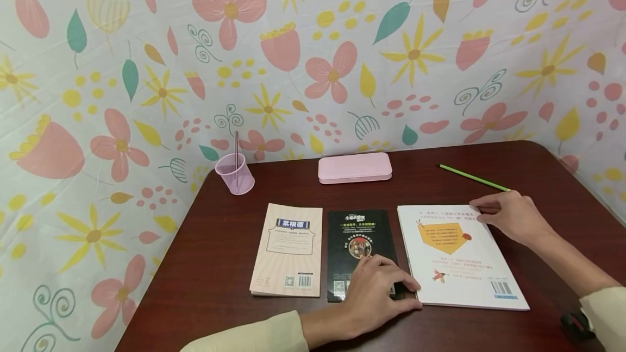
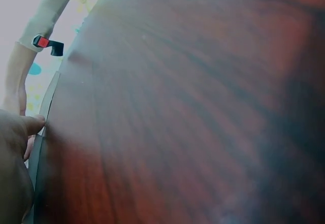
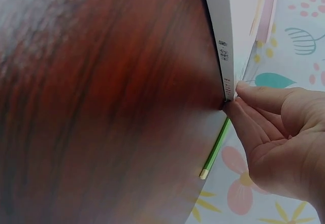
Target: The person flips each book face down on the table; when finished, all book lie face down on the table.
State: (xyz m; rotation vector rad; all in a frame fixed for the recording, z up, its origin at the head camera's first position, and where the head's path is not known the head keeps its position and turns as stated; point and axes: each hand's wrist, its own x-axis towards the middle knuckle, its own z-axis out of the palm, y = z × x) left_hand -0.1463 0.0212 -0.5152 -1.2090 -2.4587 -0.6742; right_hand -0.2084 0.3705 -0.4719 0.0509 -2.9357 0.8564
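A large white book [image 1: 450,265] with a yellow printed panel lies flat at the table's right. My right hand [image 1: 513,216] pinches its far right corner between thumb and fingers; the right wrist view shows that hand [image 3: 284,127] at the end of the book's spine [image 3: 223,46]. Reaching across a black book [image 1: 359,232], my left hand [image 1: 374,292] holds the white book's near left corner with thumb and forefinger. The black book's lower right part is hidden under that hand. Left of it lies a cream book [image 1: 288,254]. In the left wrist view the left thumb [image 2: 33,125] meets a book edge.
A pink pencil case [image 1: 354,167] sits at the table's back edge. Left of it, a pink mesh cup [image 1: 235,173] holds a pencil [image 1: 237,151]. A green pencil [image 1: 474,177] lies beyond the right hand. Flower-patterned cloth [image 1: 313,69] hangs behind the table.
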